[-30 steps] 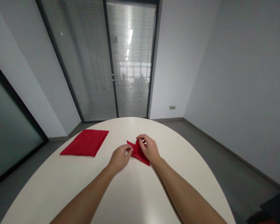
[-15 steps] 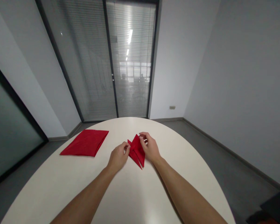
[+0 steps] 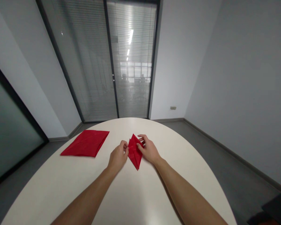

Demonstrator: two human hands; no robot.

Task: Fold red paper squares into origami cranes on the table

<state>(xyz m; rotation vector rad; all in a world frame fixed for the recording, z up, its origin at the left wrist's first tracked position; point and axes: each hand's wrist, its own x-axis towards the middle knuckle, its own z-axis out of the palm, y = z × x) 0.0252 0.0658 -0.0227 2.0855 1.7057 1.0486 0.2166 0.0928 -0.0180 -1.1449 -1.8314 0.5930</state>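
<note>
Between my hands is a red folded sheet (image 3: 134,151), paper or cloth, creased into a narrow diamond with one point away from me and one toward me. My left hand (image 3: 119,153) pinches its left edge between thumb and fingers. On the other side, my right hand (image 3: 149,149) grips the right edge, its thumb on the top face and its fingers behind. The fingertips behind the sheet are partly hidden. A larger red folded sheet (image 3: 85,143) lies flat on the table to the left, apart from both hands.
The round white table (image 3: 121,200) carries both red pieces and curves away at the far edge. Beyond it stands a glass partition with blinds (image 3: 131,93). A dark object (image 3: 277,206) shows at the lower right, below table height.
The folded sheet's two spread lower points have come together into one, making a narrower diamond. My right thumb has moved left onto its face. The larger sheet has stayed put.
</note>
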